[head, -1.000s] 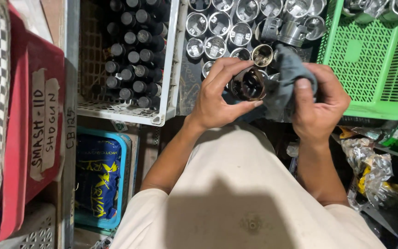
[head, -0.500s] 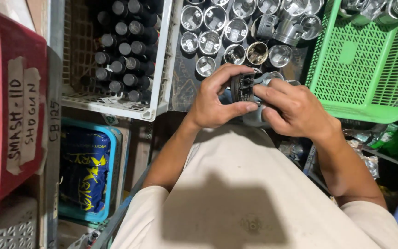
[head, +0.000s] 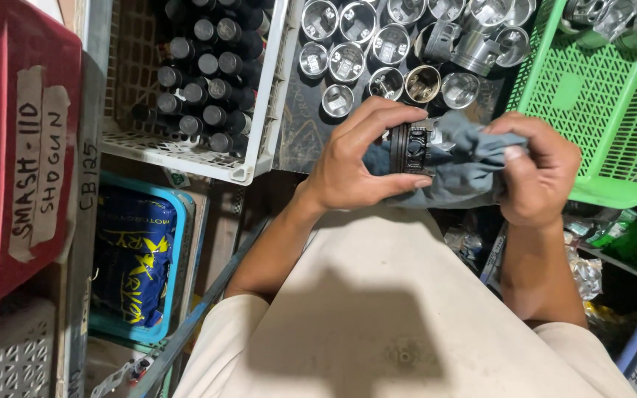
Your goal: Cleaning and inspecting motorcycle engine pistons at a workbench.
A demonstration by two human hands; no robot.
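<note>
- The piston (head: 411, 149) sits between both hands at chest height, its long axis lying roughly sideways, left to right, with the ringed end toward the left hand (head: 359, 158).
- The left hand is curled shut around the piston, thumb beneath and fingers over the top.
- The right hand (head: 536, 173) is closed on a grey cloth (head: 466, 158) that wraps the piston's other end, so both hands touch it.
- The piston looks dark and grimy, with grooved bands around it.
- More pistons (head: 392, 44) stand in rows just beyond, beside a green basket (head: 599, 110).
</note>
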